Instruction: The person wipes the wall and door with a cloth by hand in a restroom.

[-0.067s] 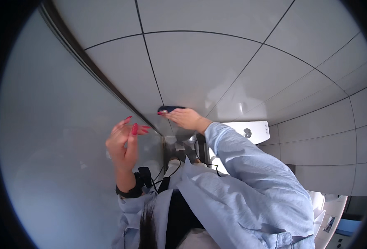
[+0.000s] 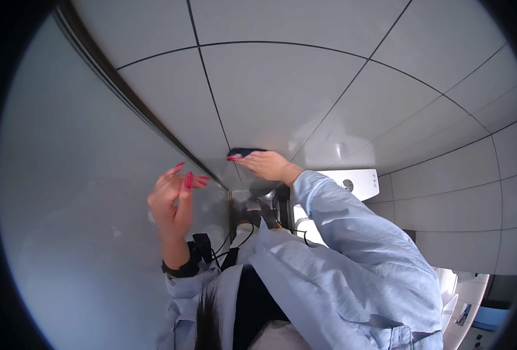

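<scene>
My right hand (image 2: 267,166) lies with its fingers stretched over a dark blue cloth (image 2: 245,151), flat against the white tiled wall (image 2: 282,105). Part of the cloth is hidden beneath the fingers. To the left, my left hand (image 2: 173,198) is raised beside a smooth pale panel (image 2: 77,198). Its fingers are bent loosely and apart, with nothing in them. A black band (image 2: 185,265) with a small dark box circles the left wrist.
Along the panel's edge runs a dark metal frame (image 2: 136,111). A white fixture with a round silver button (image 2: 347,185) stands right of my right forearm. Thin black cables (image 2: 296,232) hang near my legs. Another tiled wall (image 2: 457,198) rises at the right.
My right hand has slid slightly to the right along the wall with the cloth. The left hand has hardly moved.
</scene>
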Motion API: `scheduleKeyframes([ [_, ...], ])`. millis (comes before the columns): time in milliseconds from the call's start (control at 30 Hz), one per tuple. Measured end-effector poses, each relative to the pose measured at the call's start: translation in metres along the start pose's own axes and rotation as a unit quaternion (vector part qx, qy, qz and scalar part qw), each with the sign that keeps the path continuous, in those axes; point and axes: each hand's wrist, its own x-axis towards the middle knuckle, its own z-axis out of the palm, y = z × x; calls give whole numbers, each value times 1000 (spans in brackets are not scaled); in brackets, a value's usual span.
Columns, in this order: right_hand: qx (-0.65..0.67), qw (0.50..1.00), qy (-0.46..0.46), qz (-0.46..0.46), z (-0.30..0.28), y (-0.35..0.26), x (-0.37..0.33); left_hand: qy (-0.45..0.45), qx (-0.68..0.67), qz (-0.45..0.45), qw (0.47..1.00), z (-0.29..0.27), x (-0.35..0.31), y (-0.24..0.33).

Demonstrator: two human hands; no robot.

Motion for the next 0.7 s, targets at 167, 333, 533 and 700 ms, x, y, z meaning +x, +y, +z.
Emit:
scheduleKeyframes([
  [167, -34, 999, 2, 9, -37, 36, -81, 7, 3, -6, 1000, 3, 1, 0],
  [333, -107, 992, 69, 20, -132, 42, -59, 0, -49, -26, 998, 3, 7, -3],
  [533, -211, 932, 258, 139, -251, 43, 32, 66, -1, 2, 998, 5, 49, 34],
  [700, -185, 859, 377, 294, -340, 89, 28, 107, 7, 94, 990, 5, 83, 41],
])
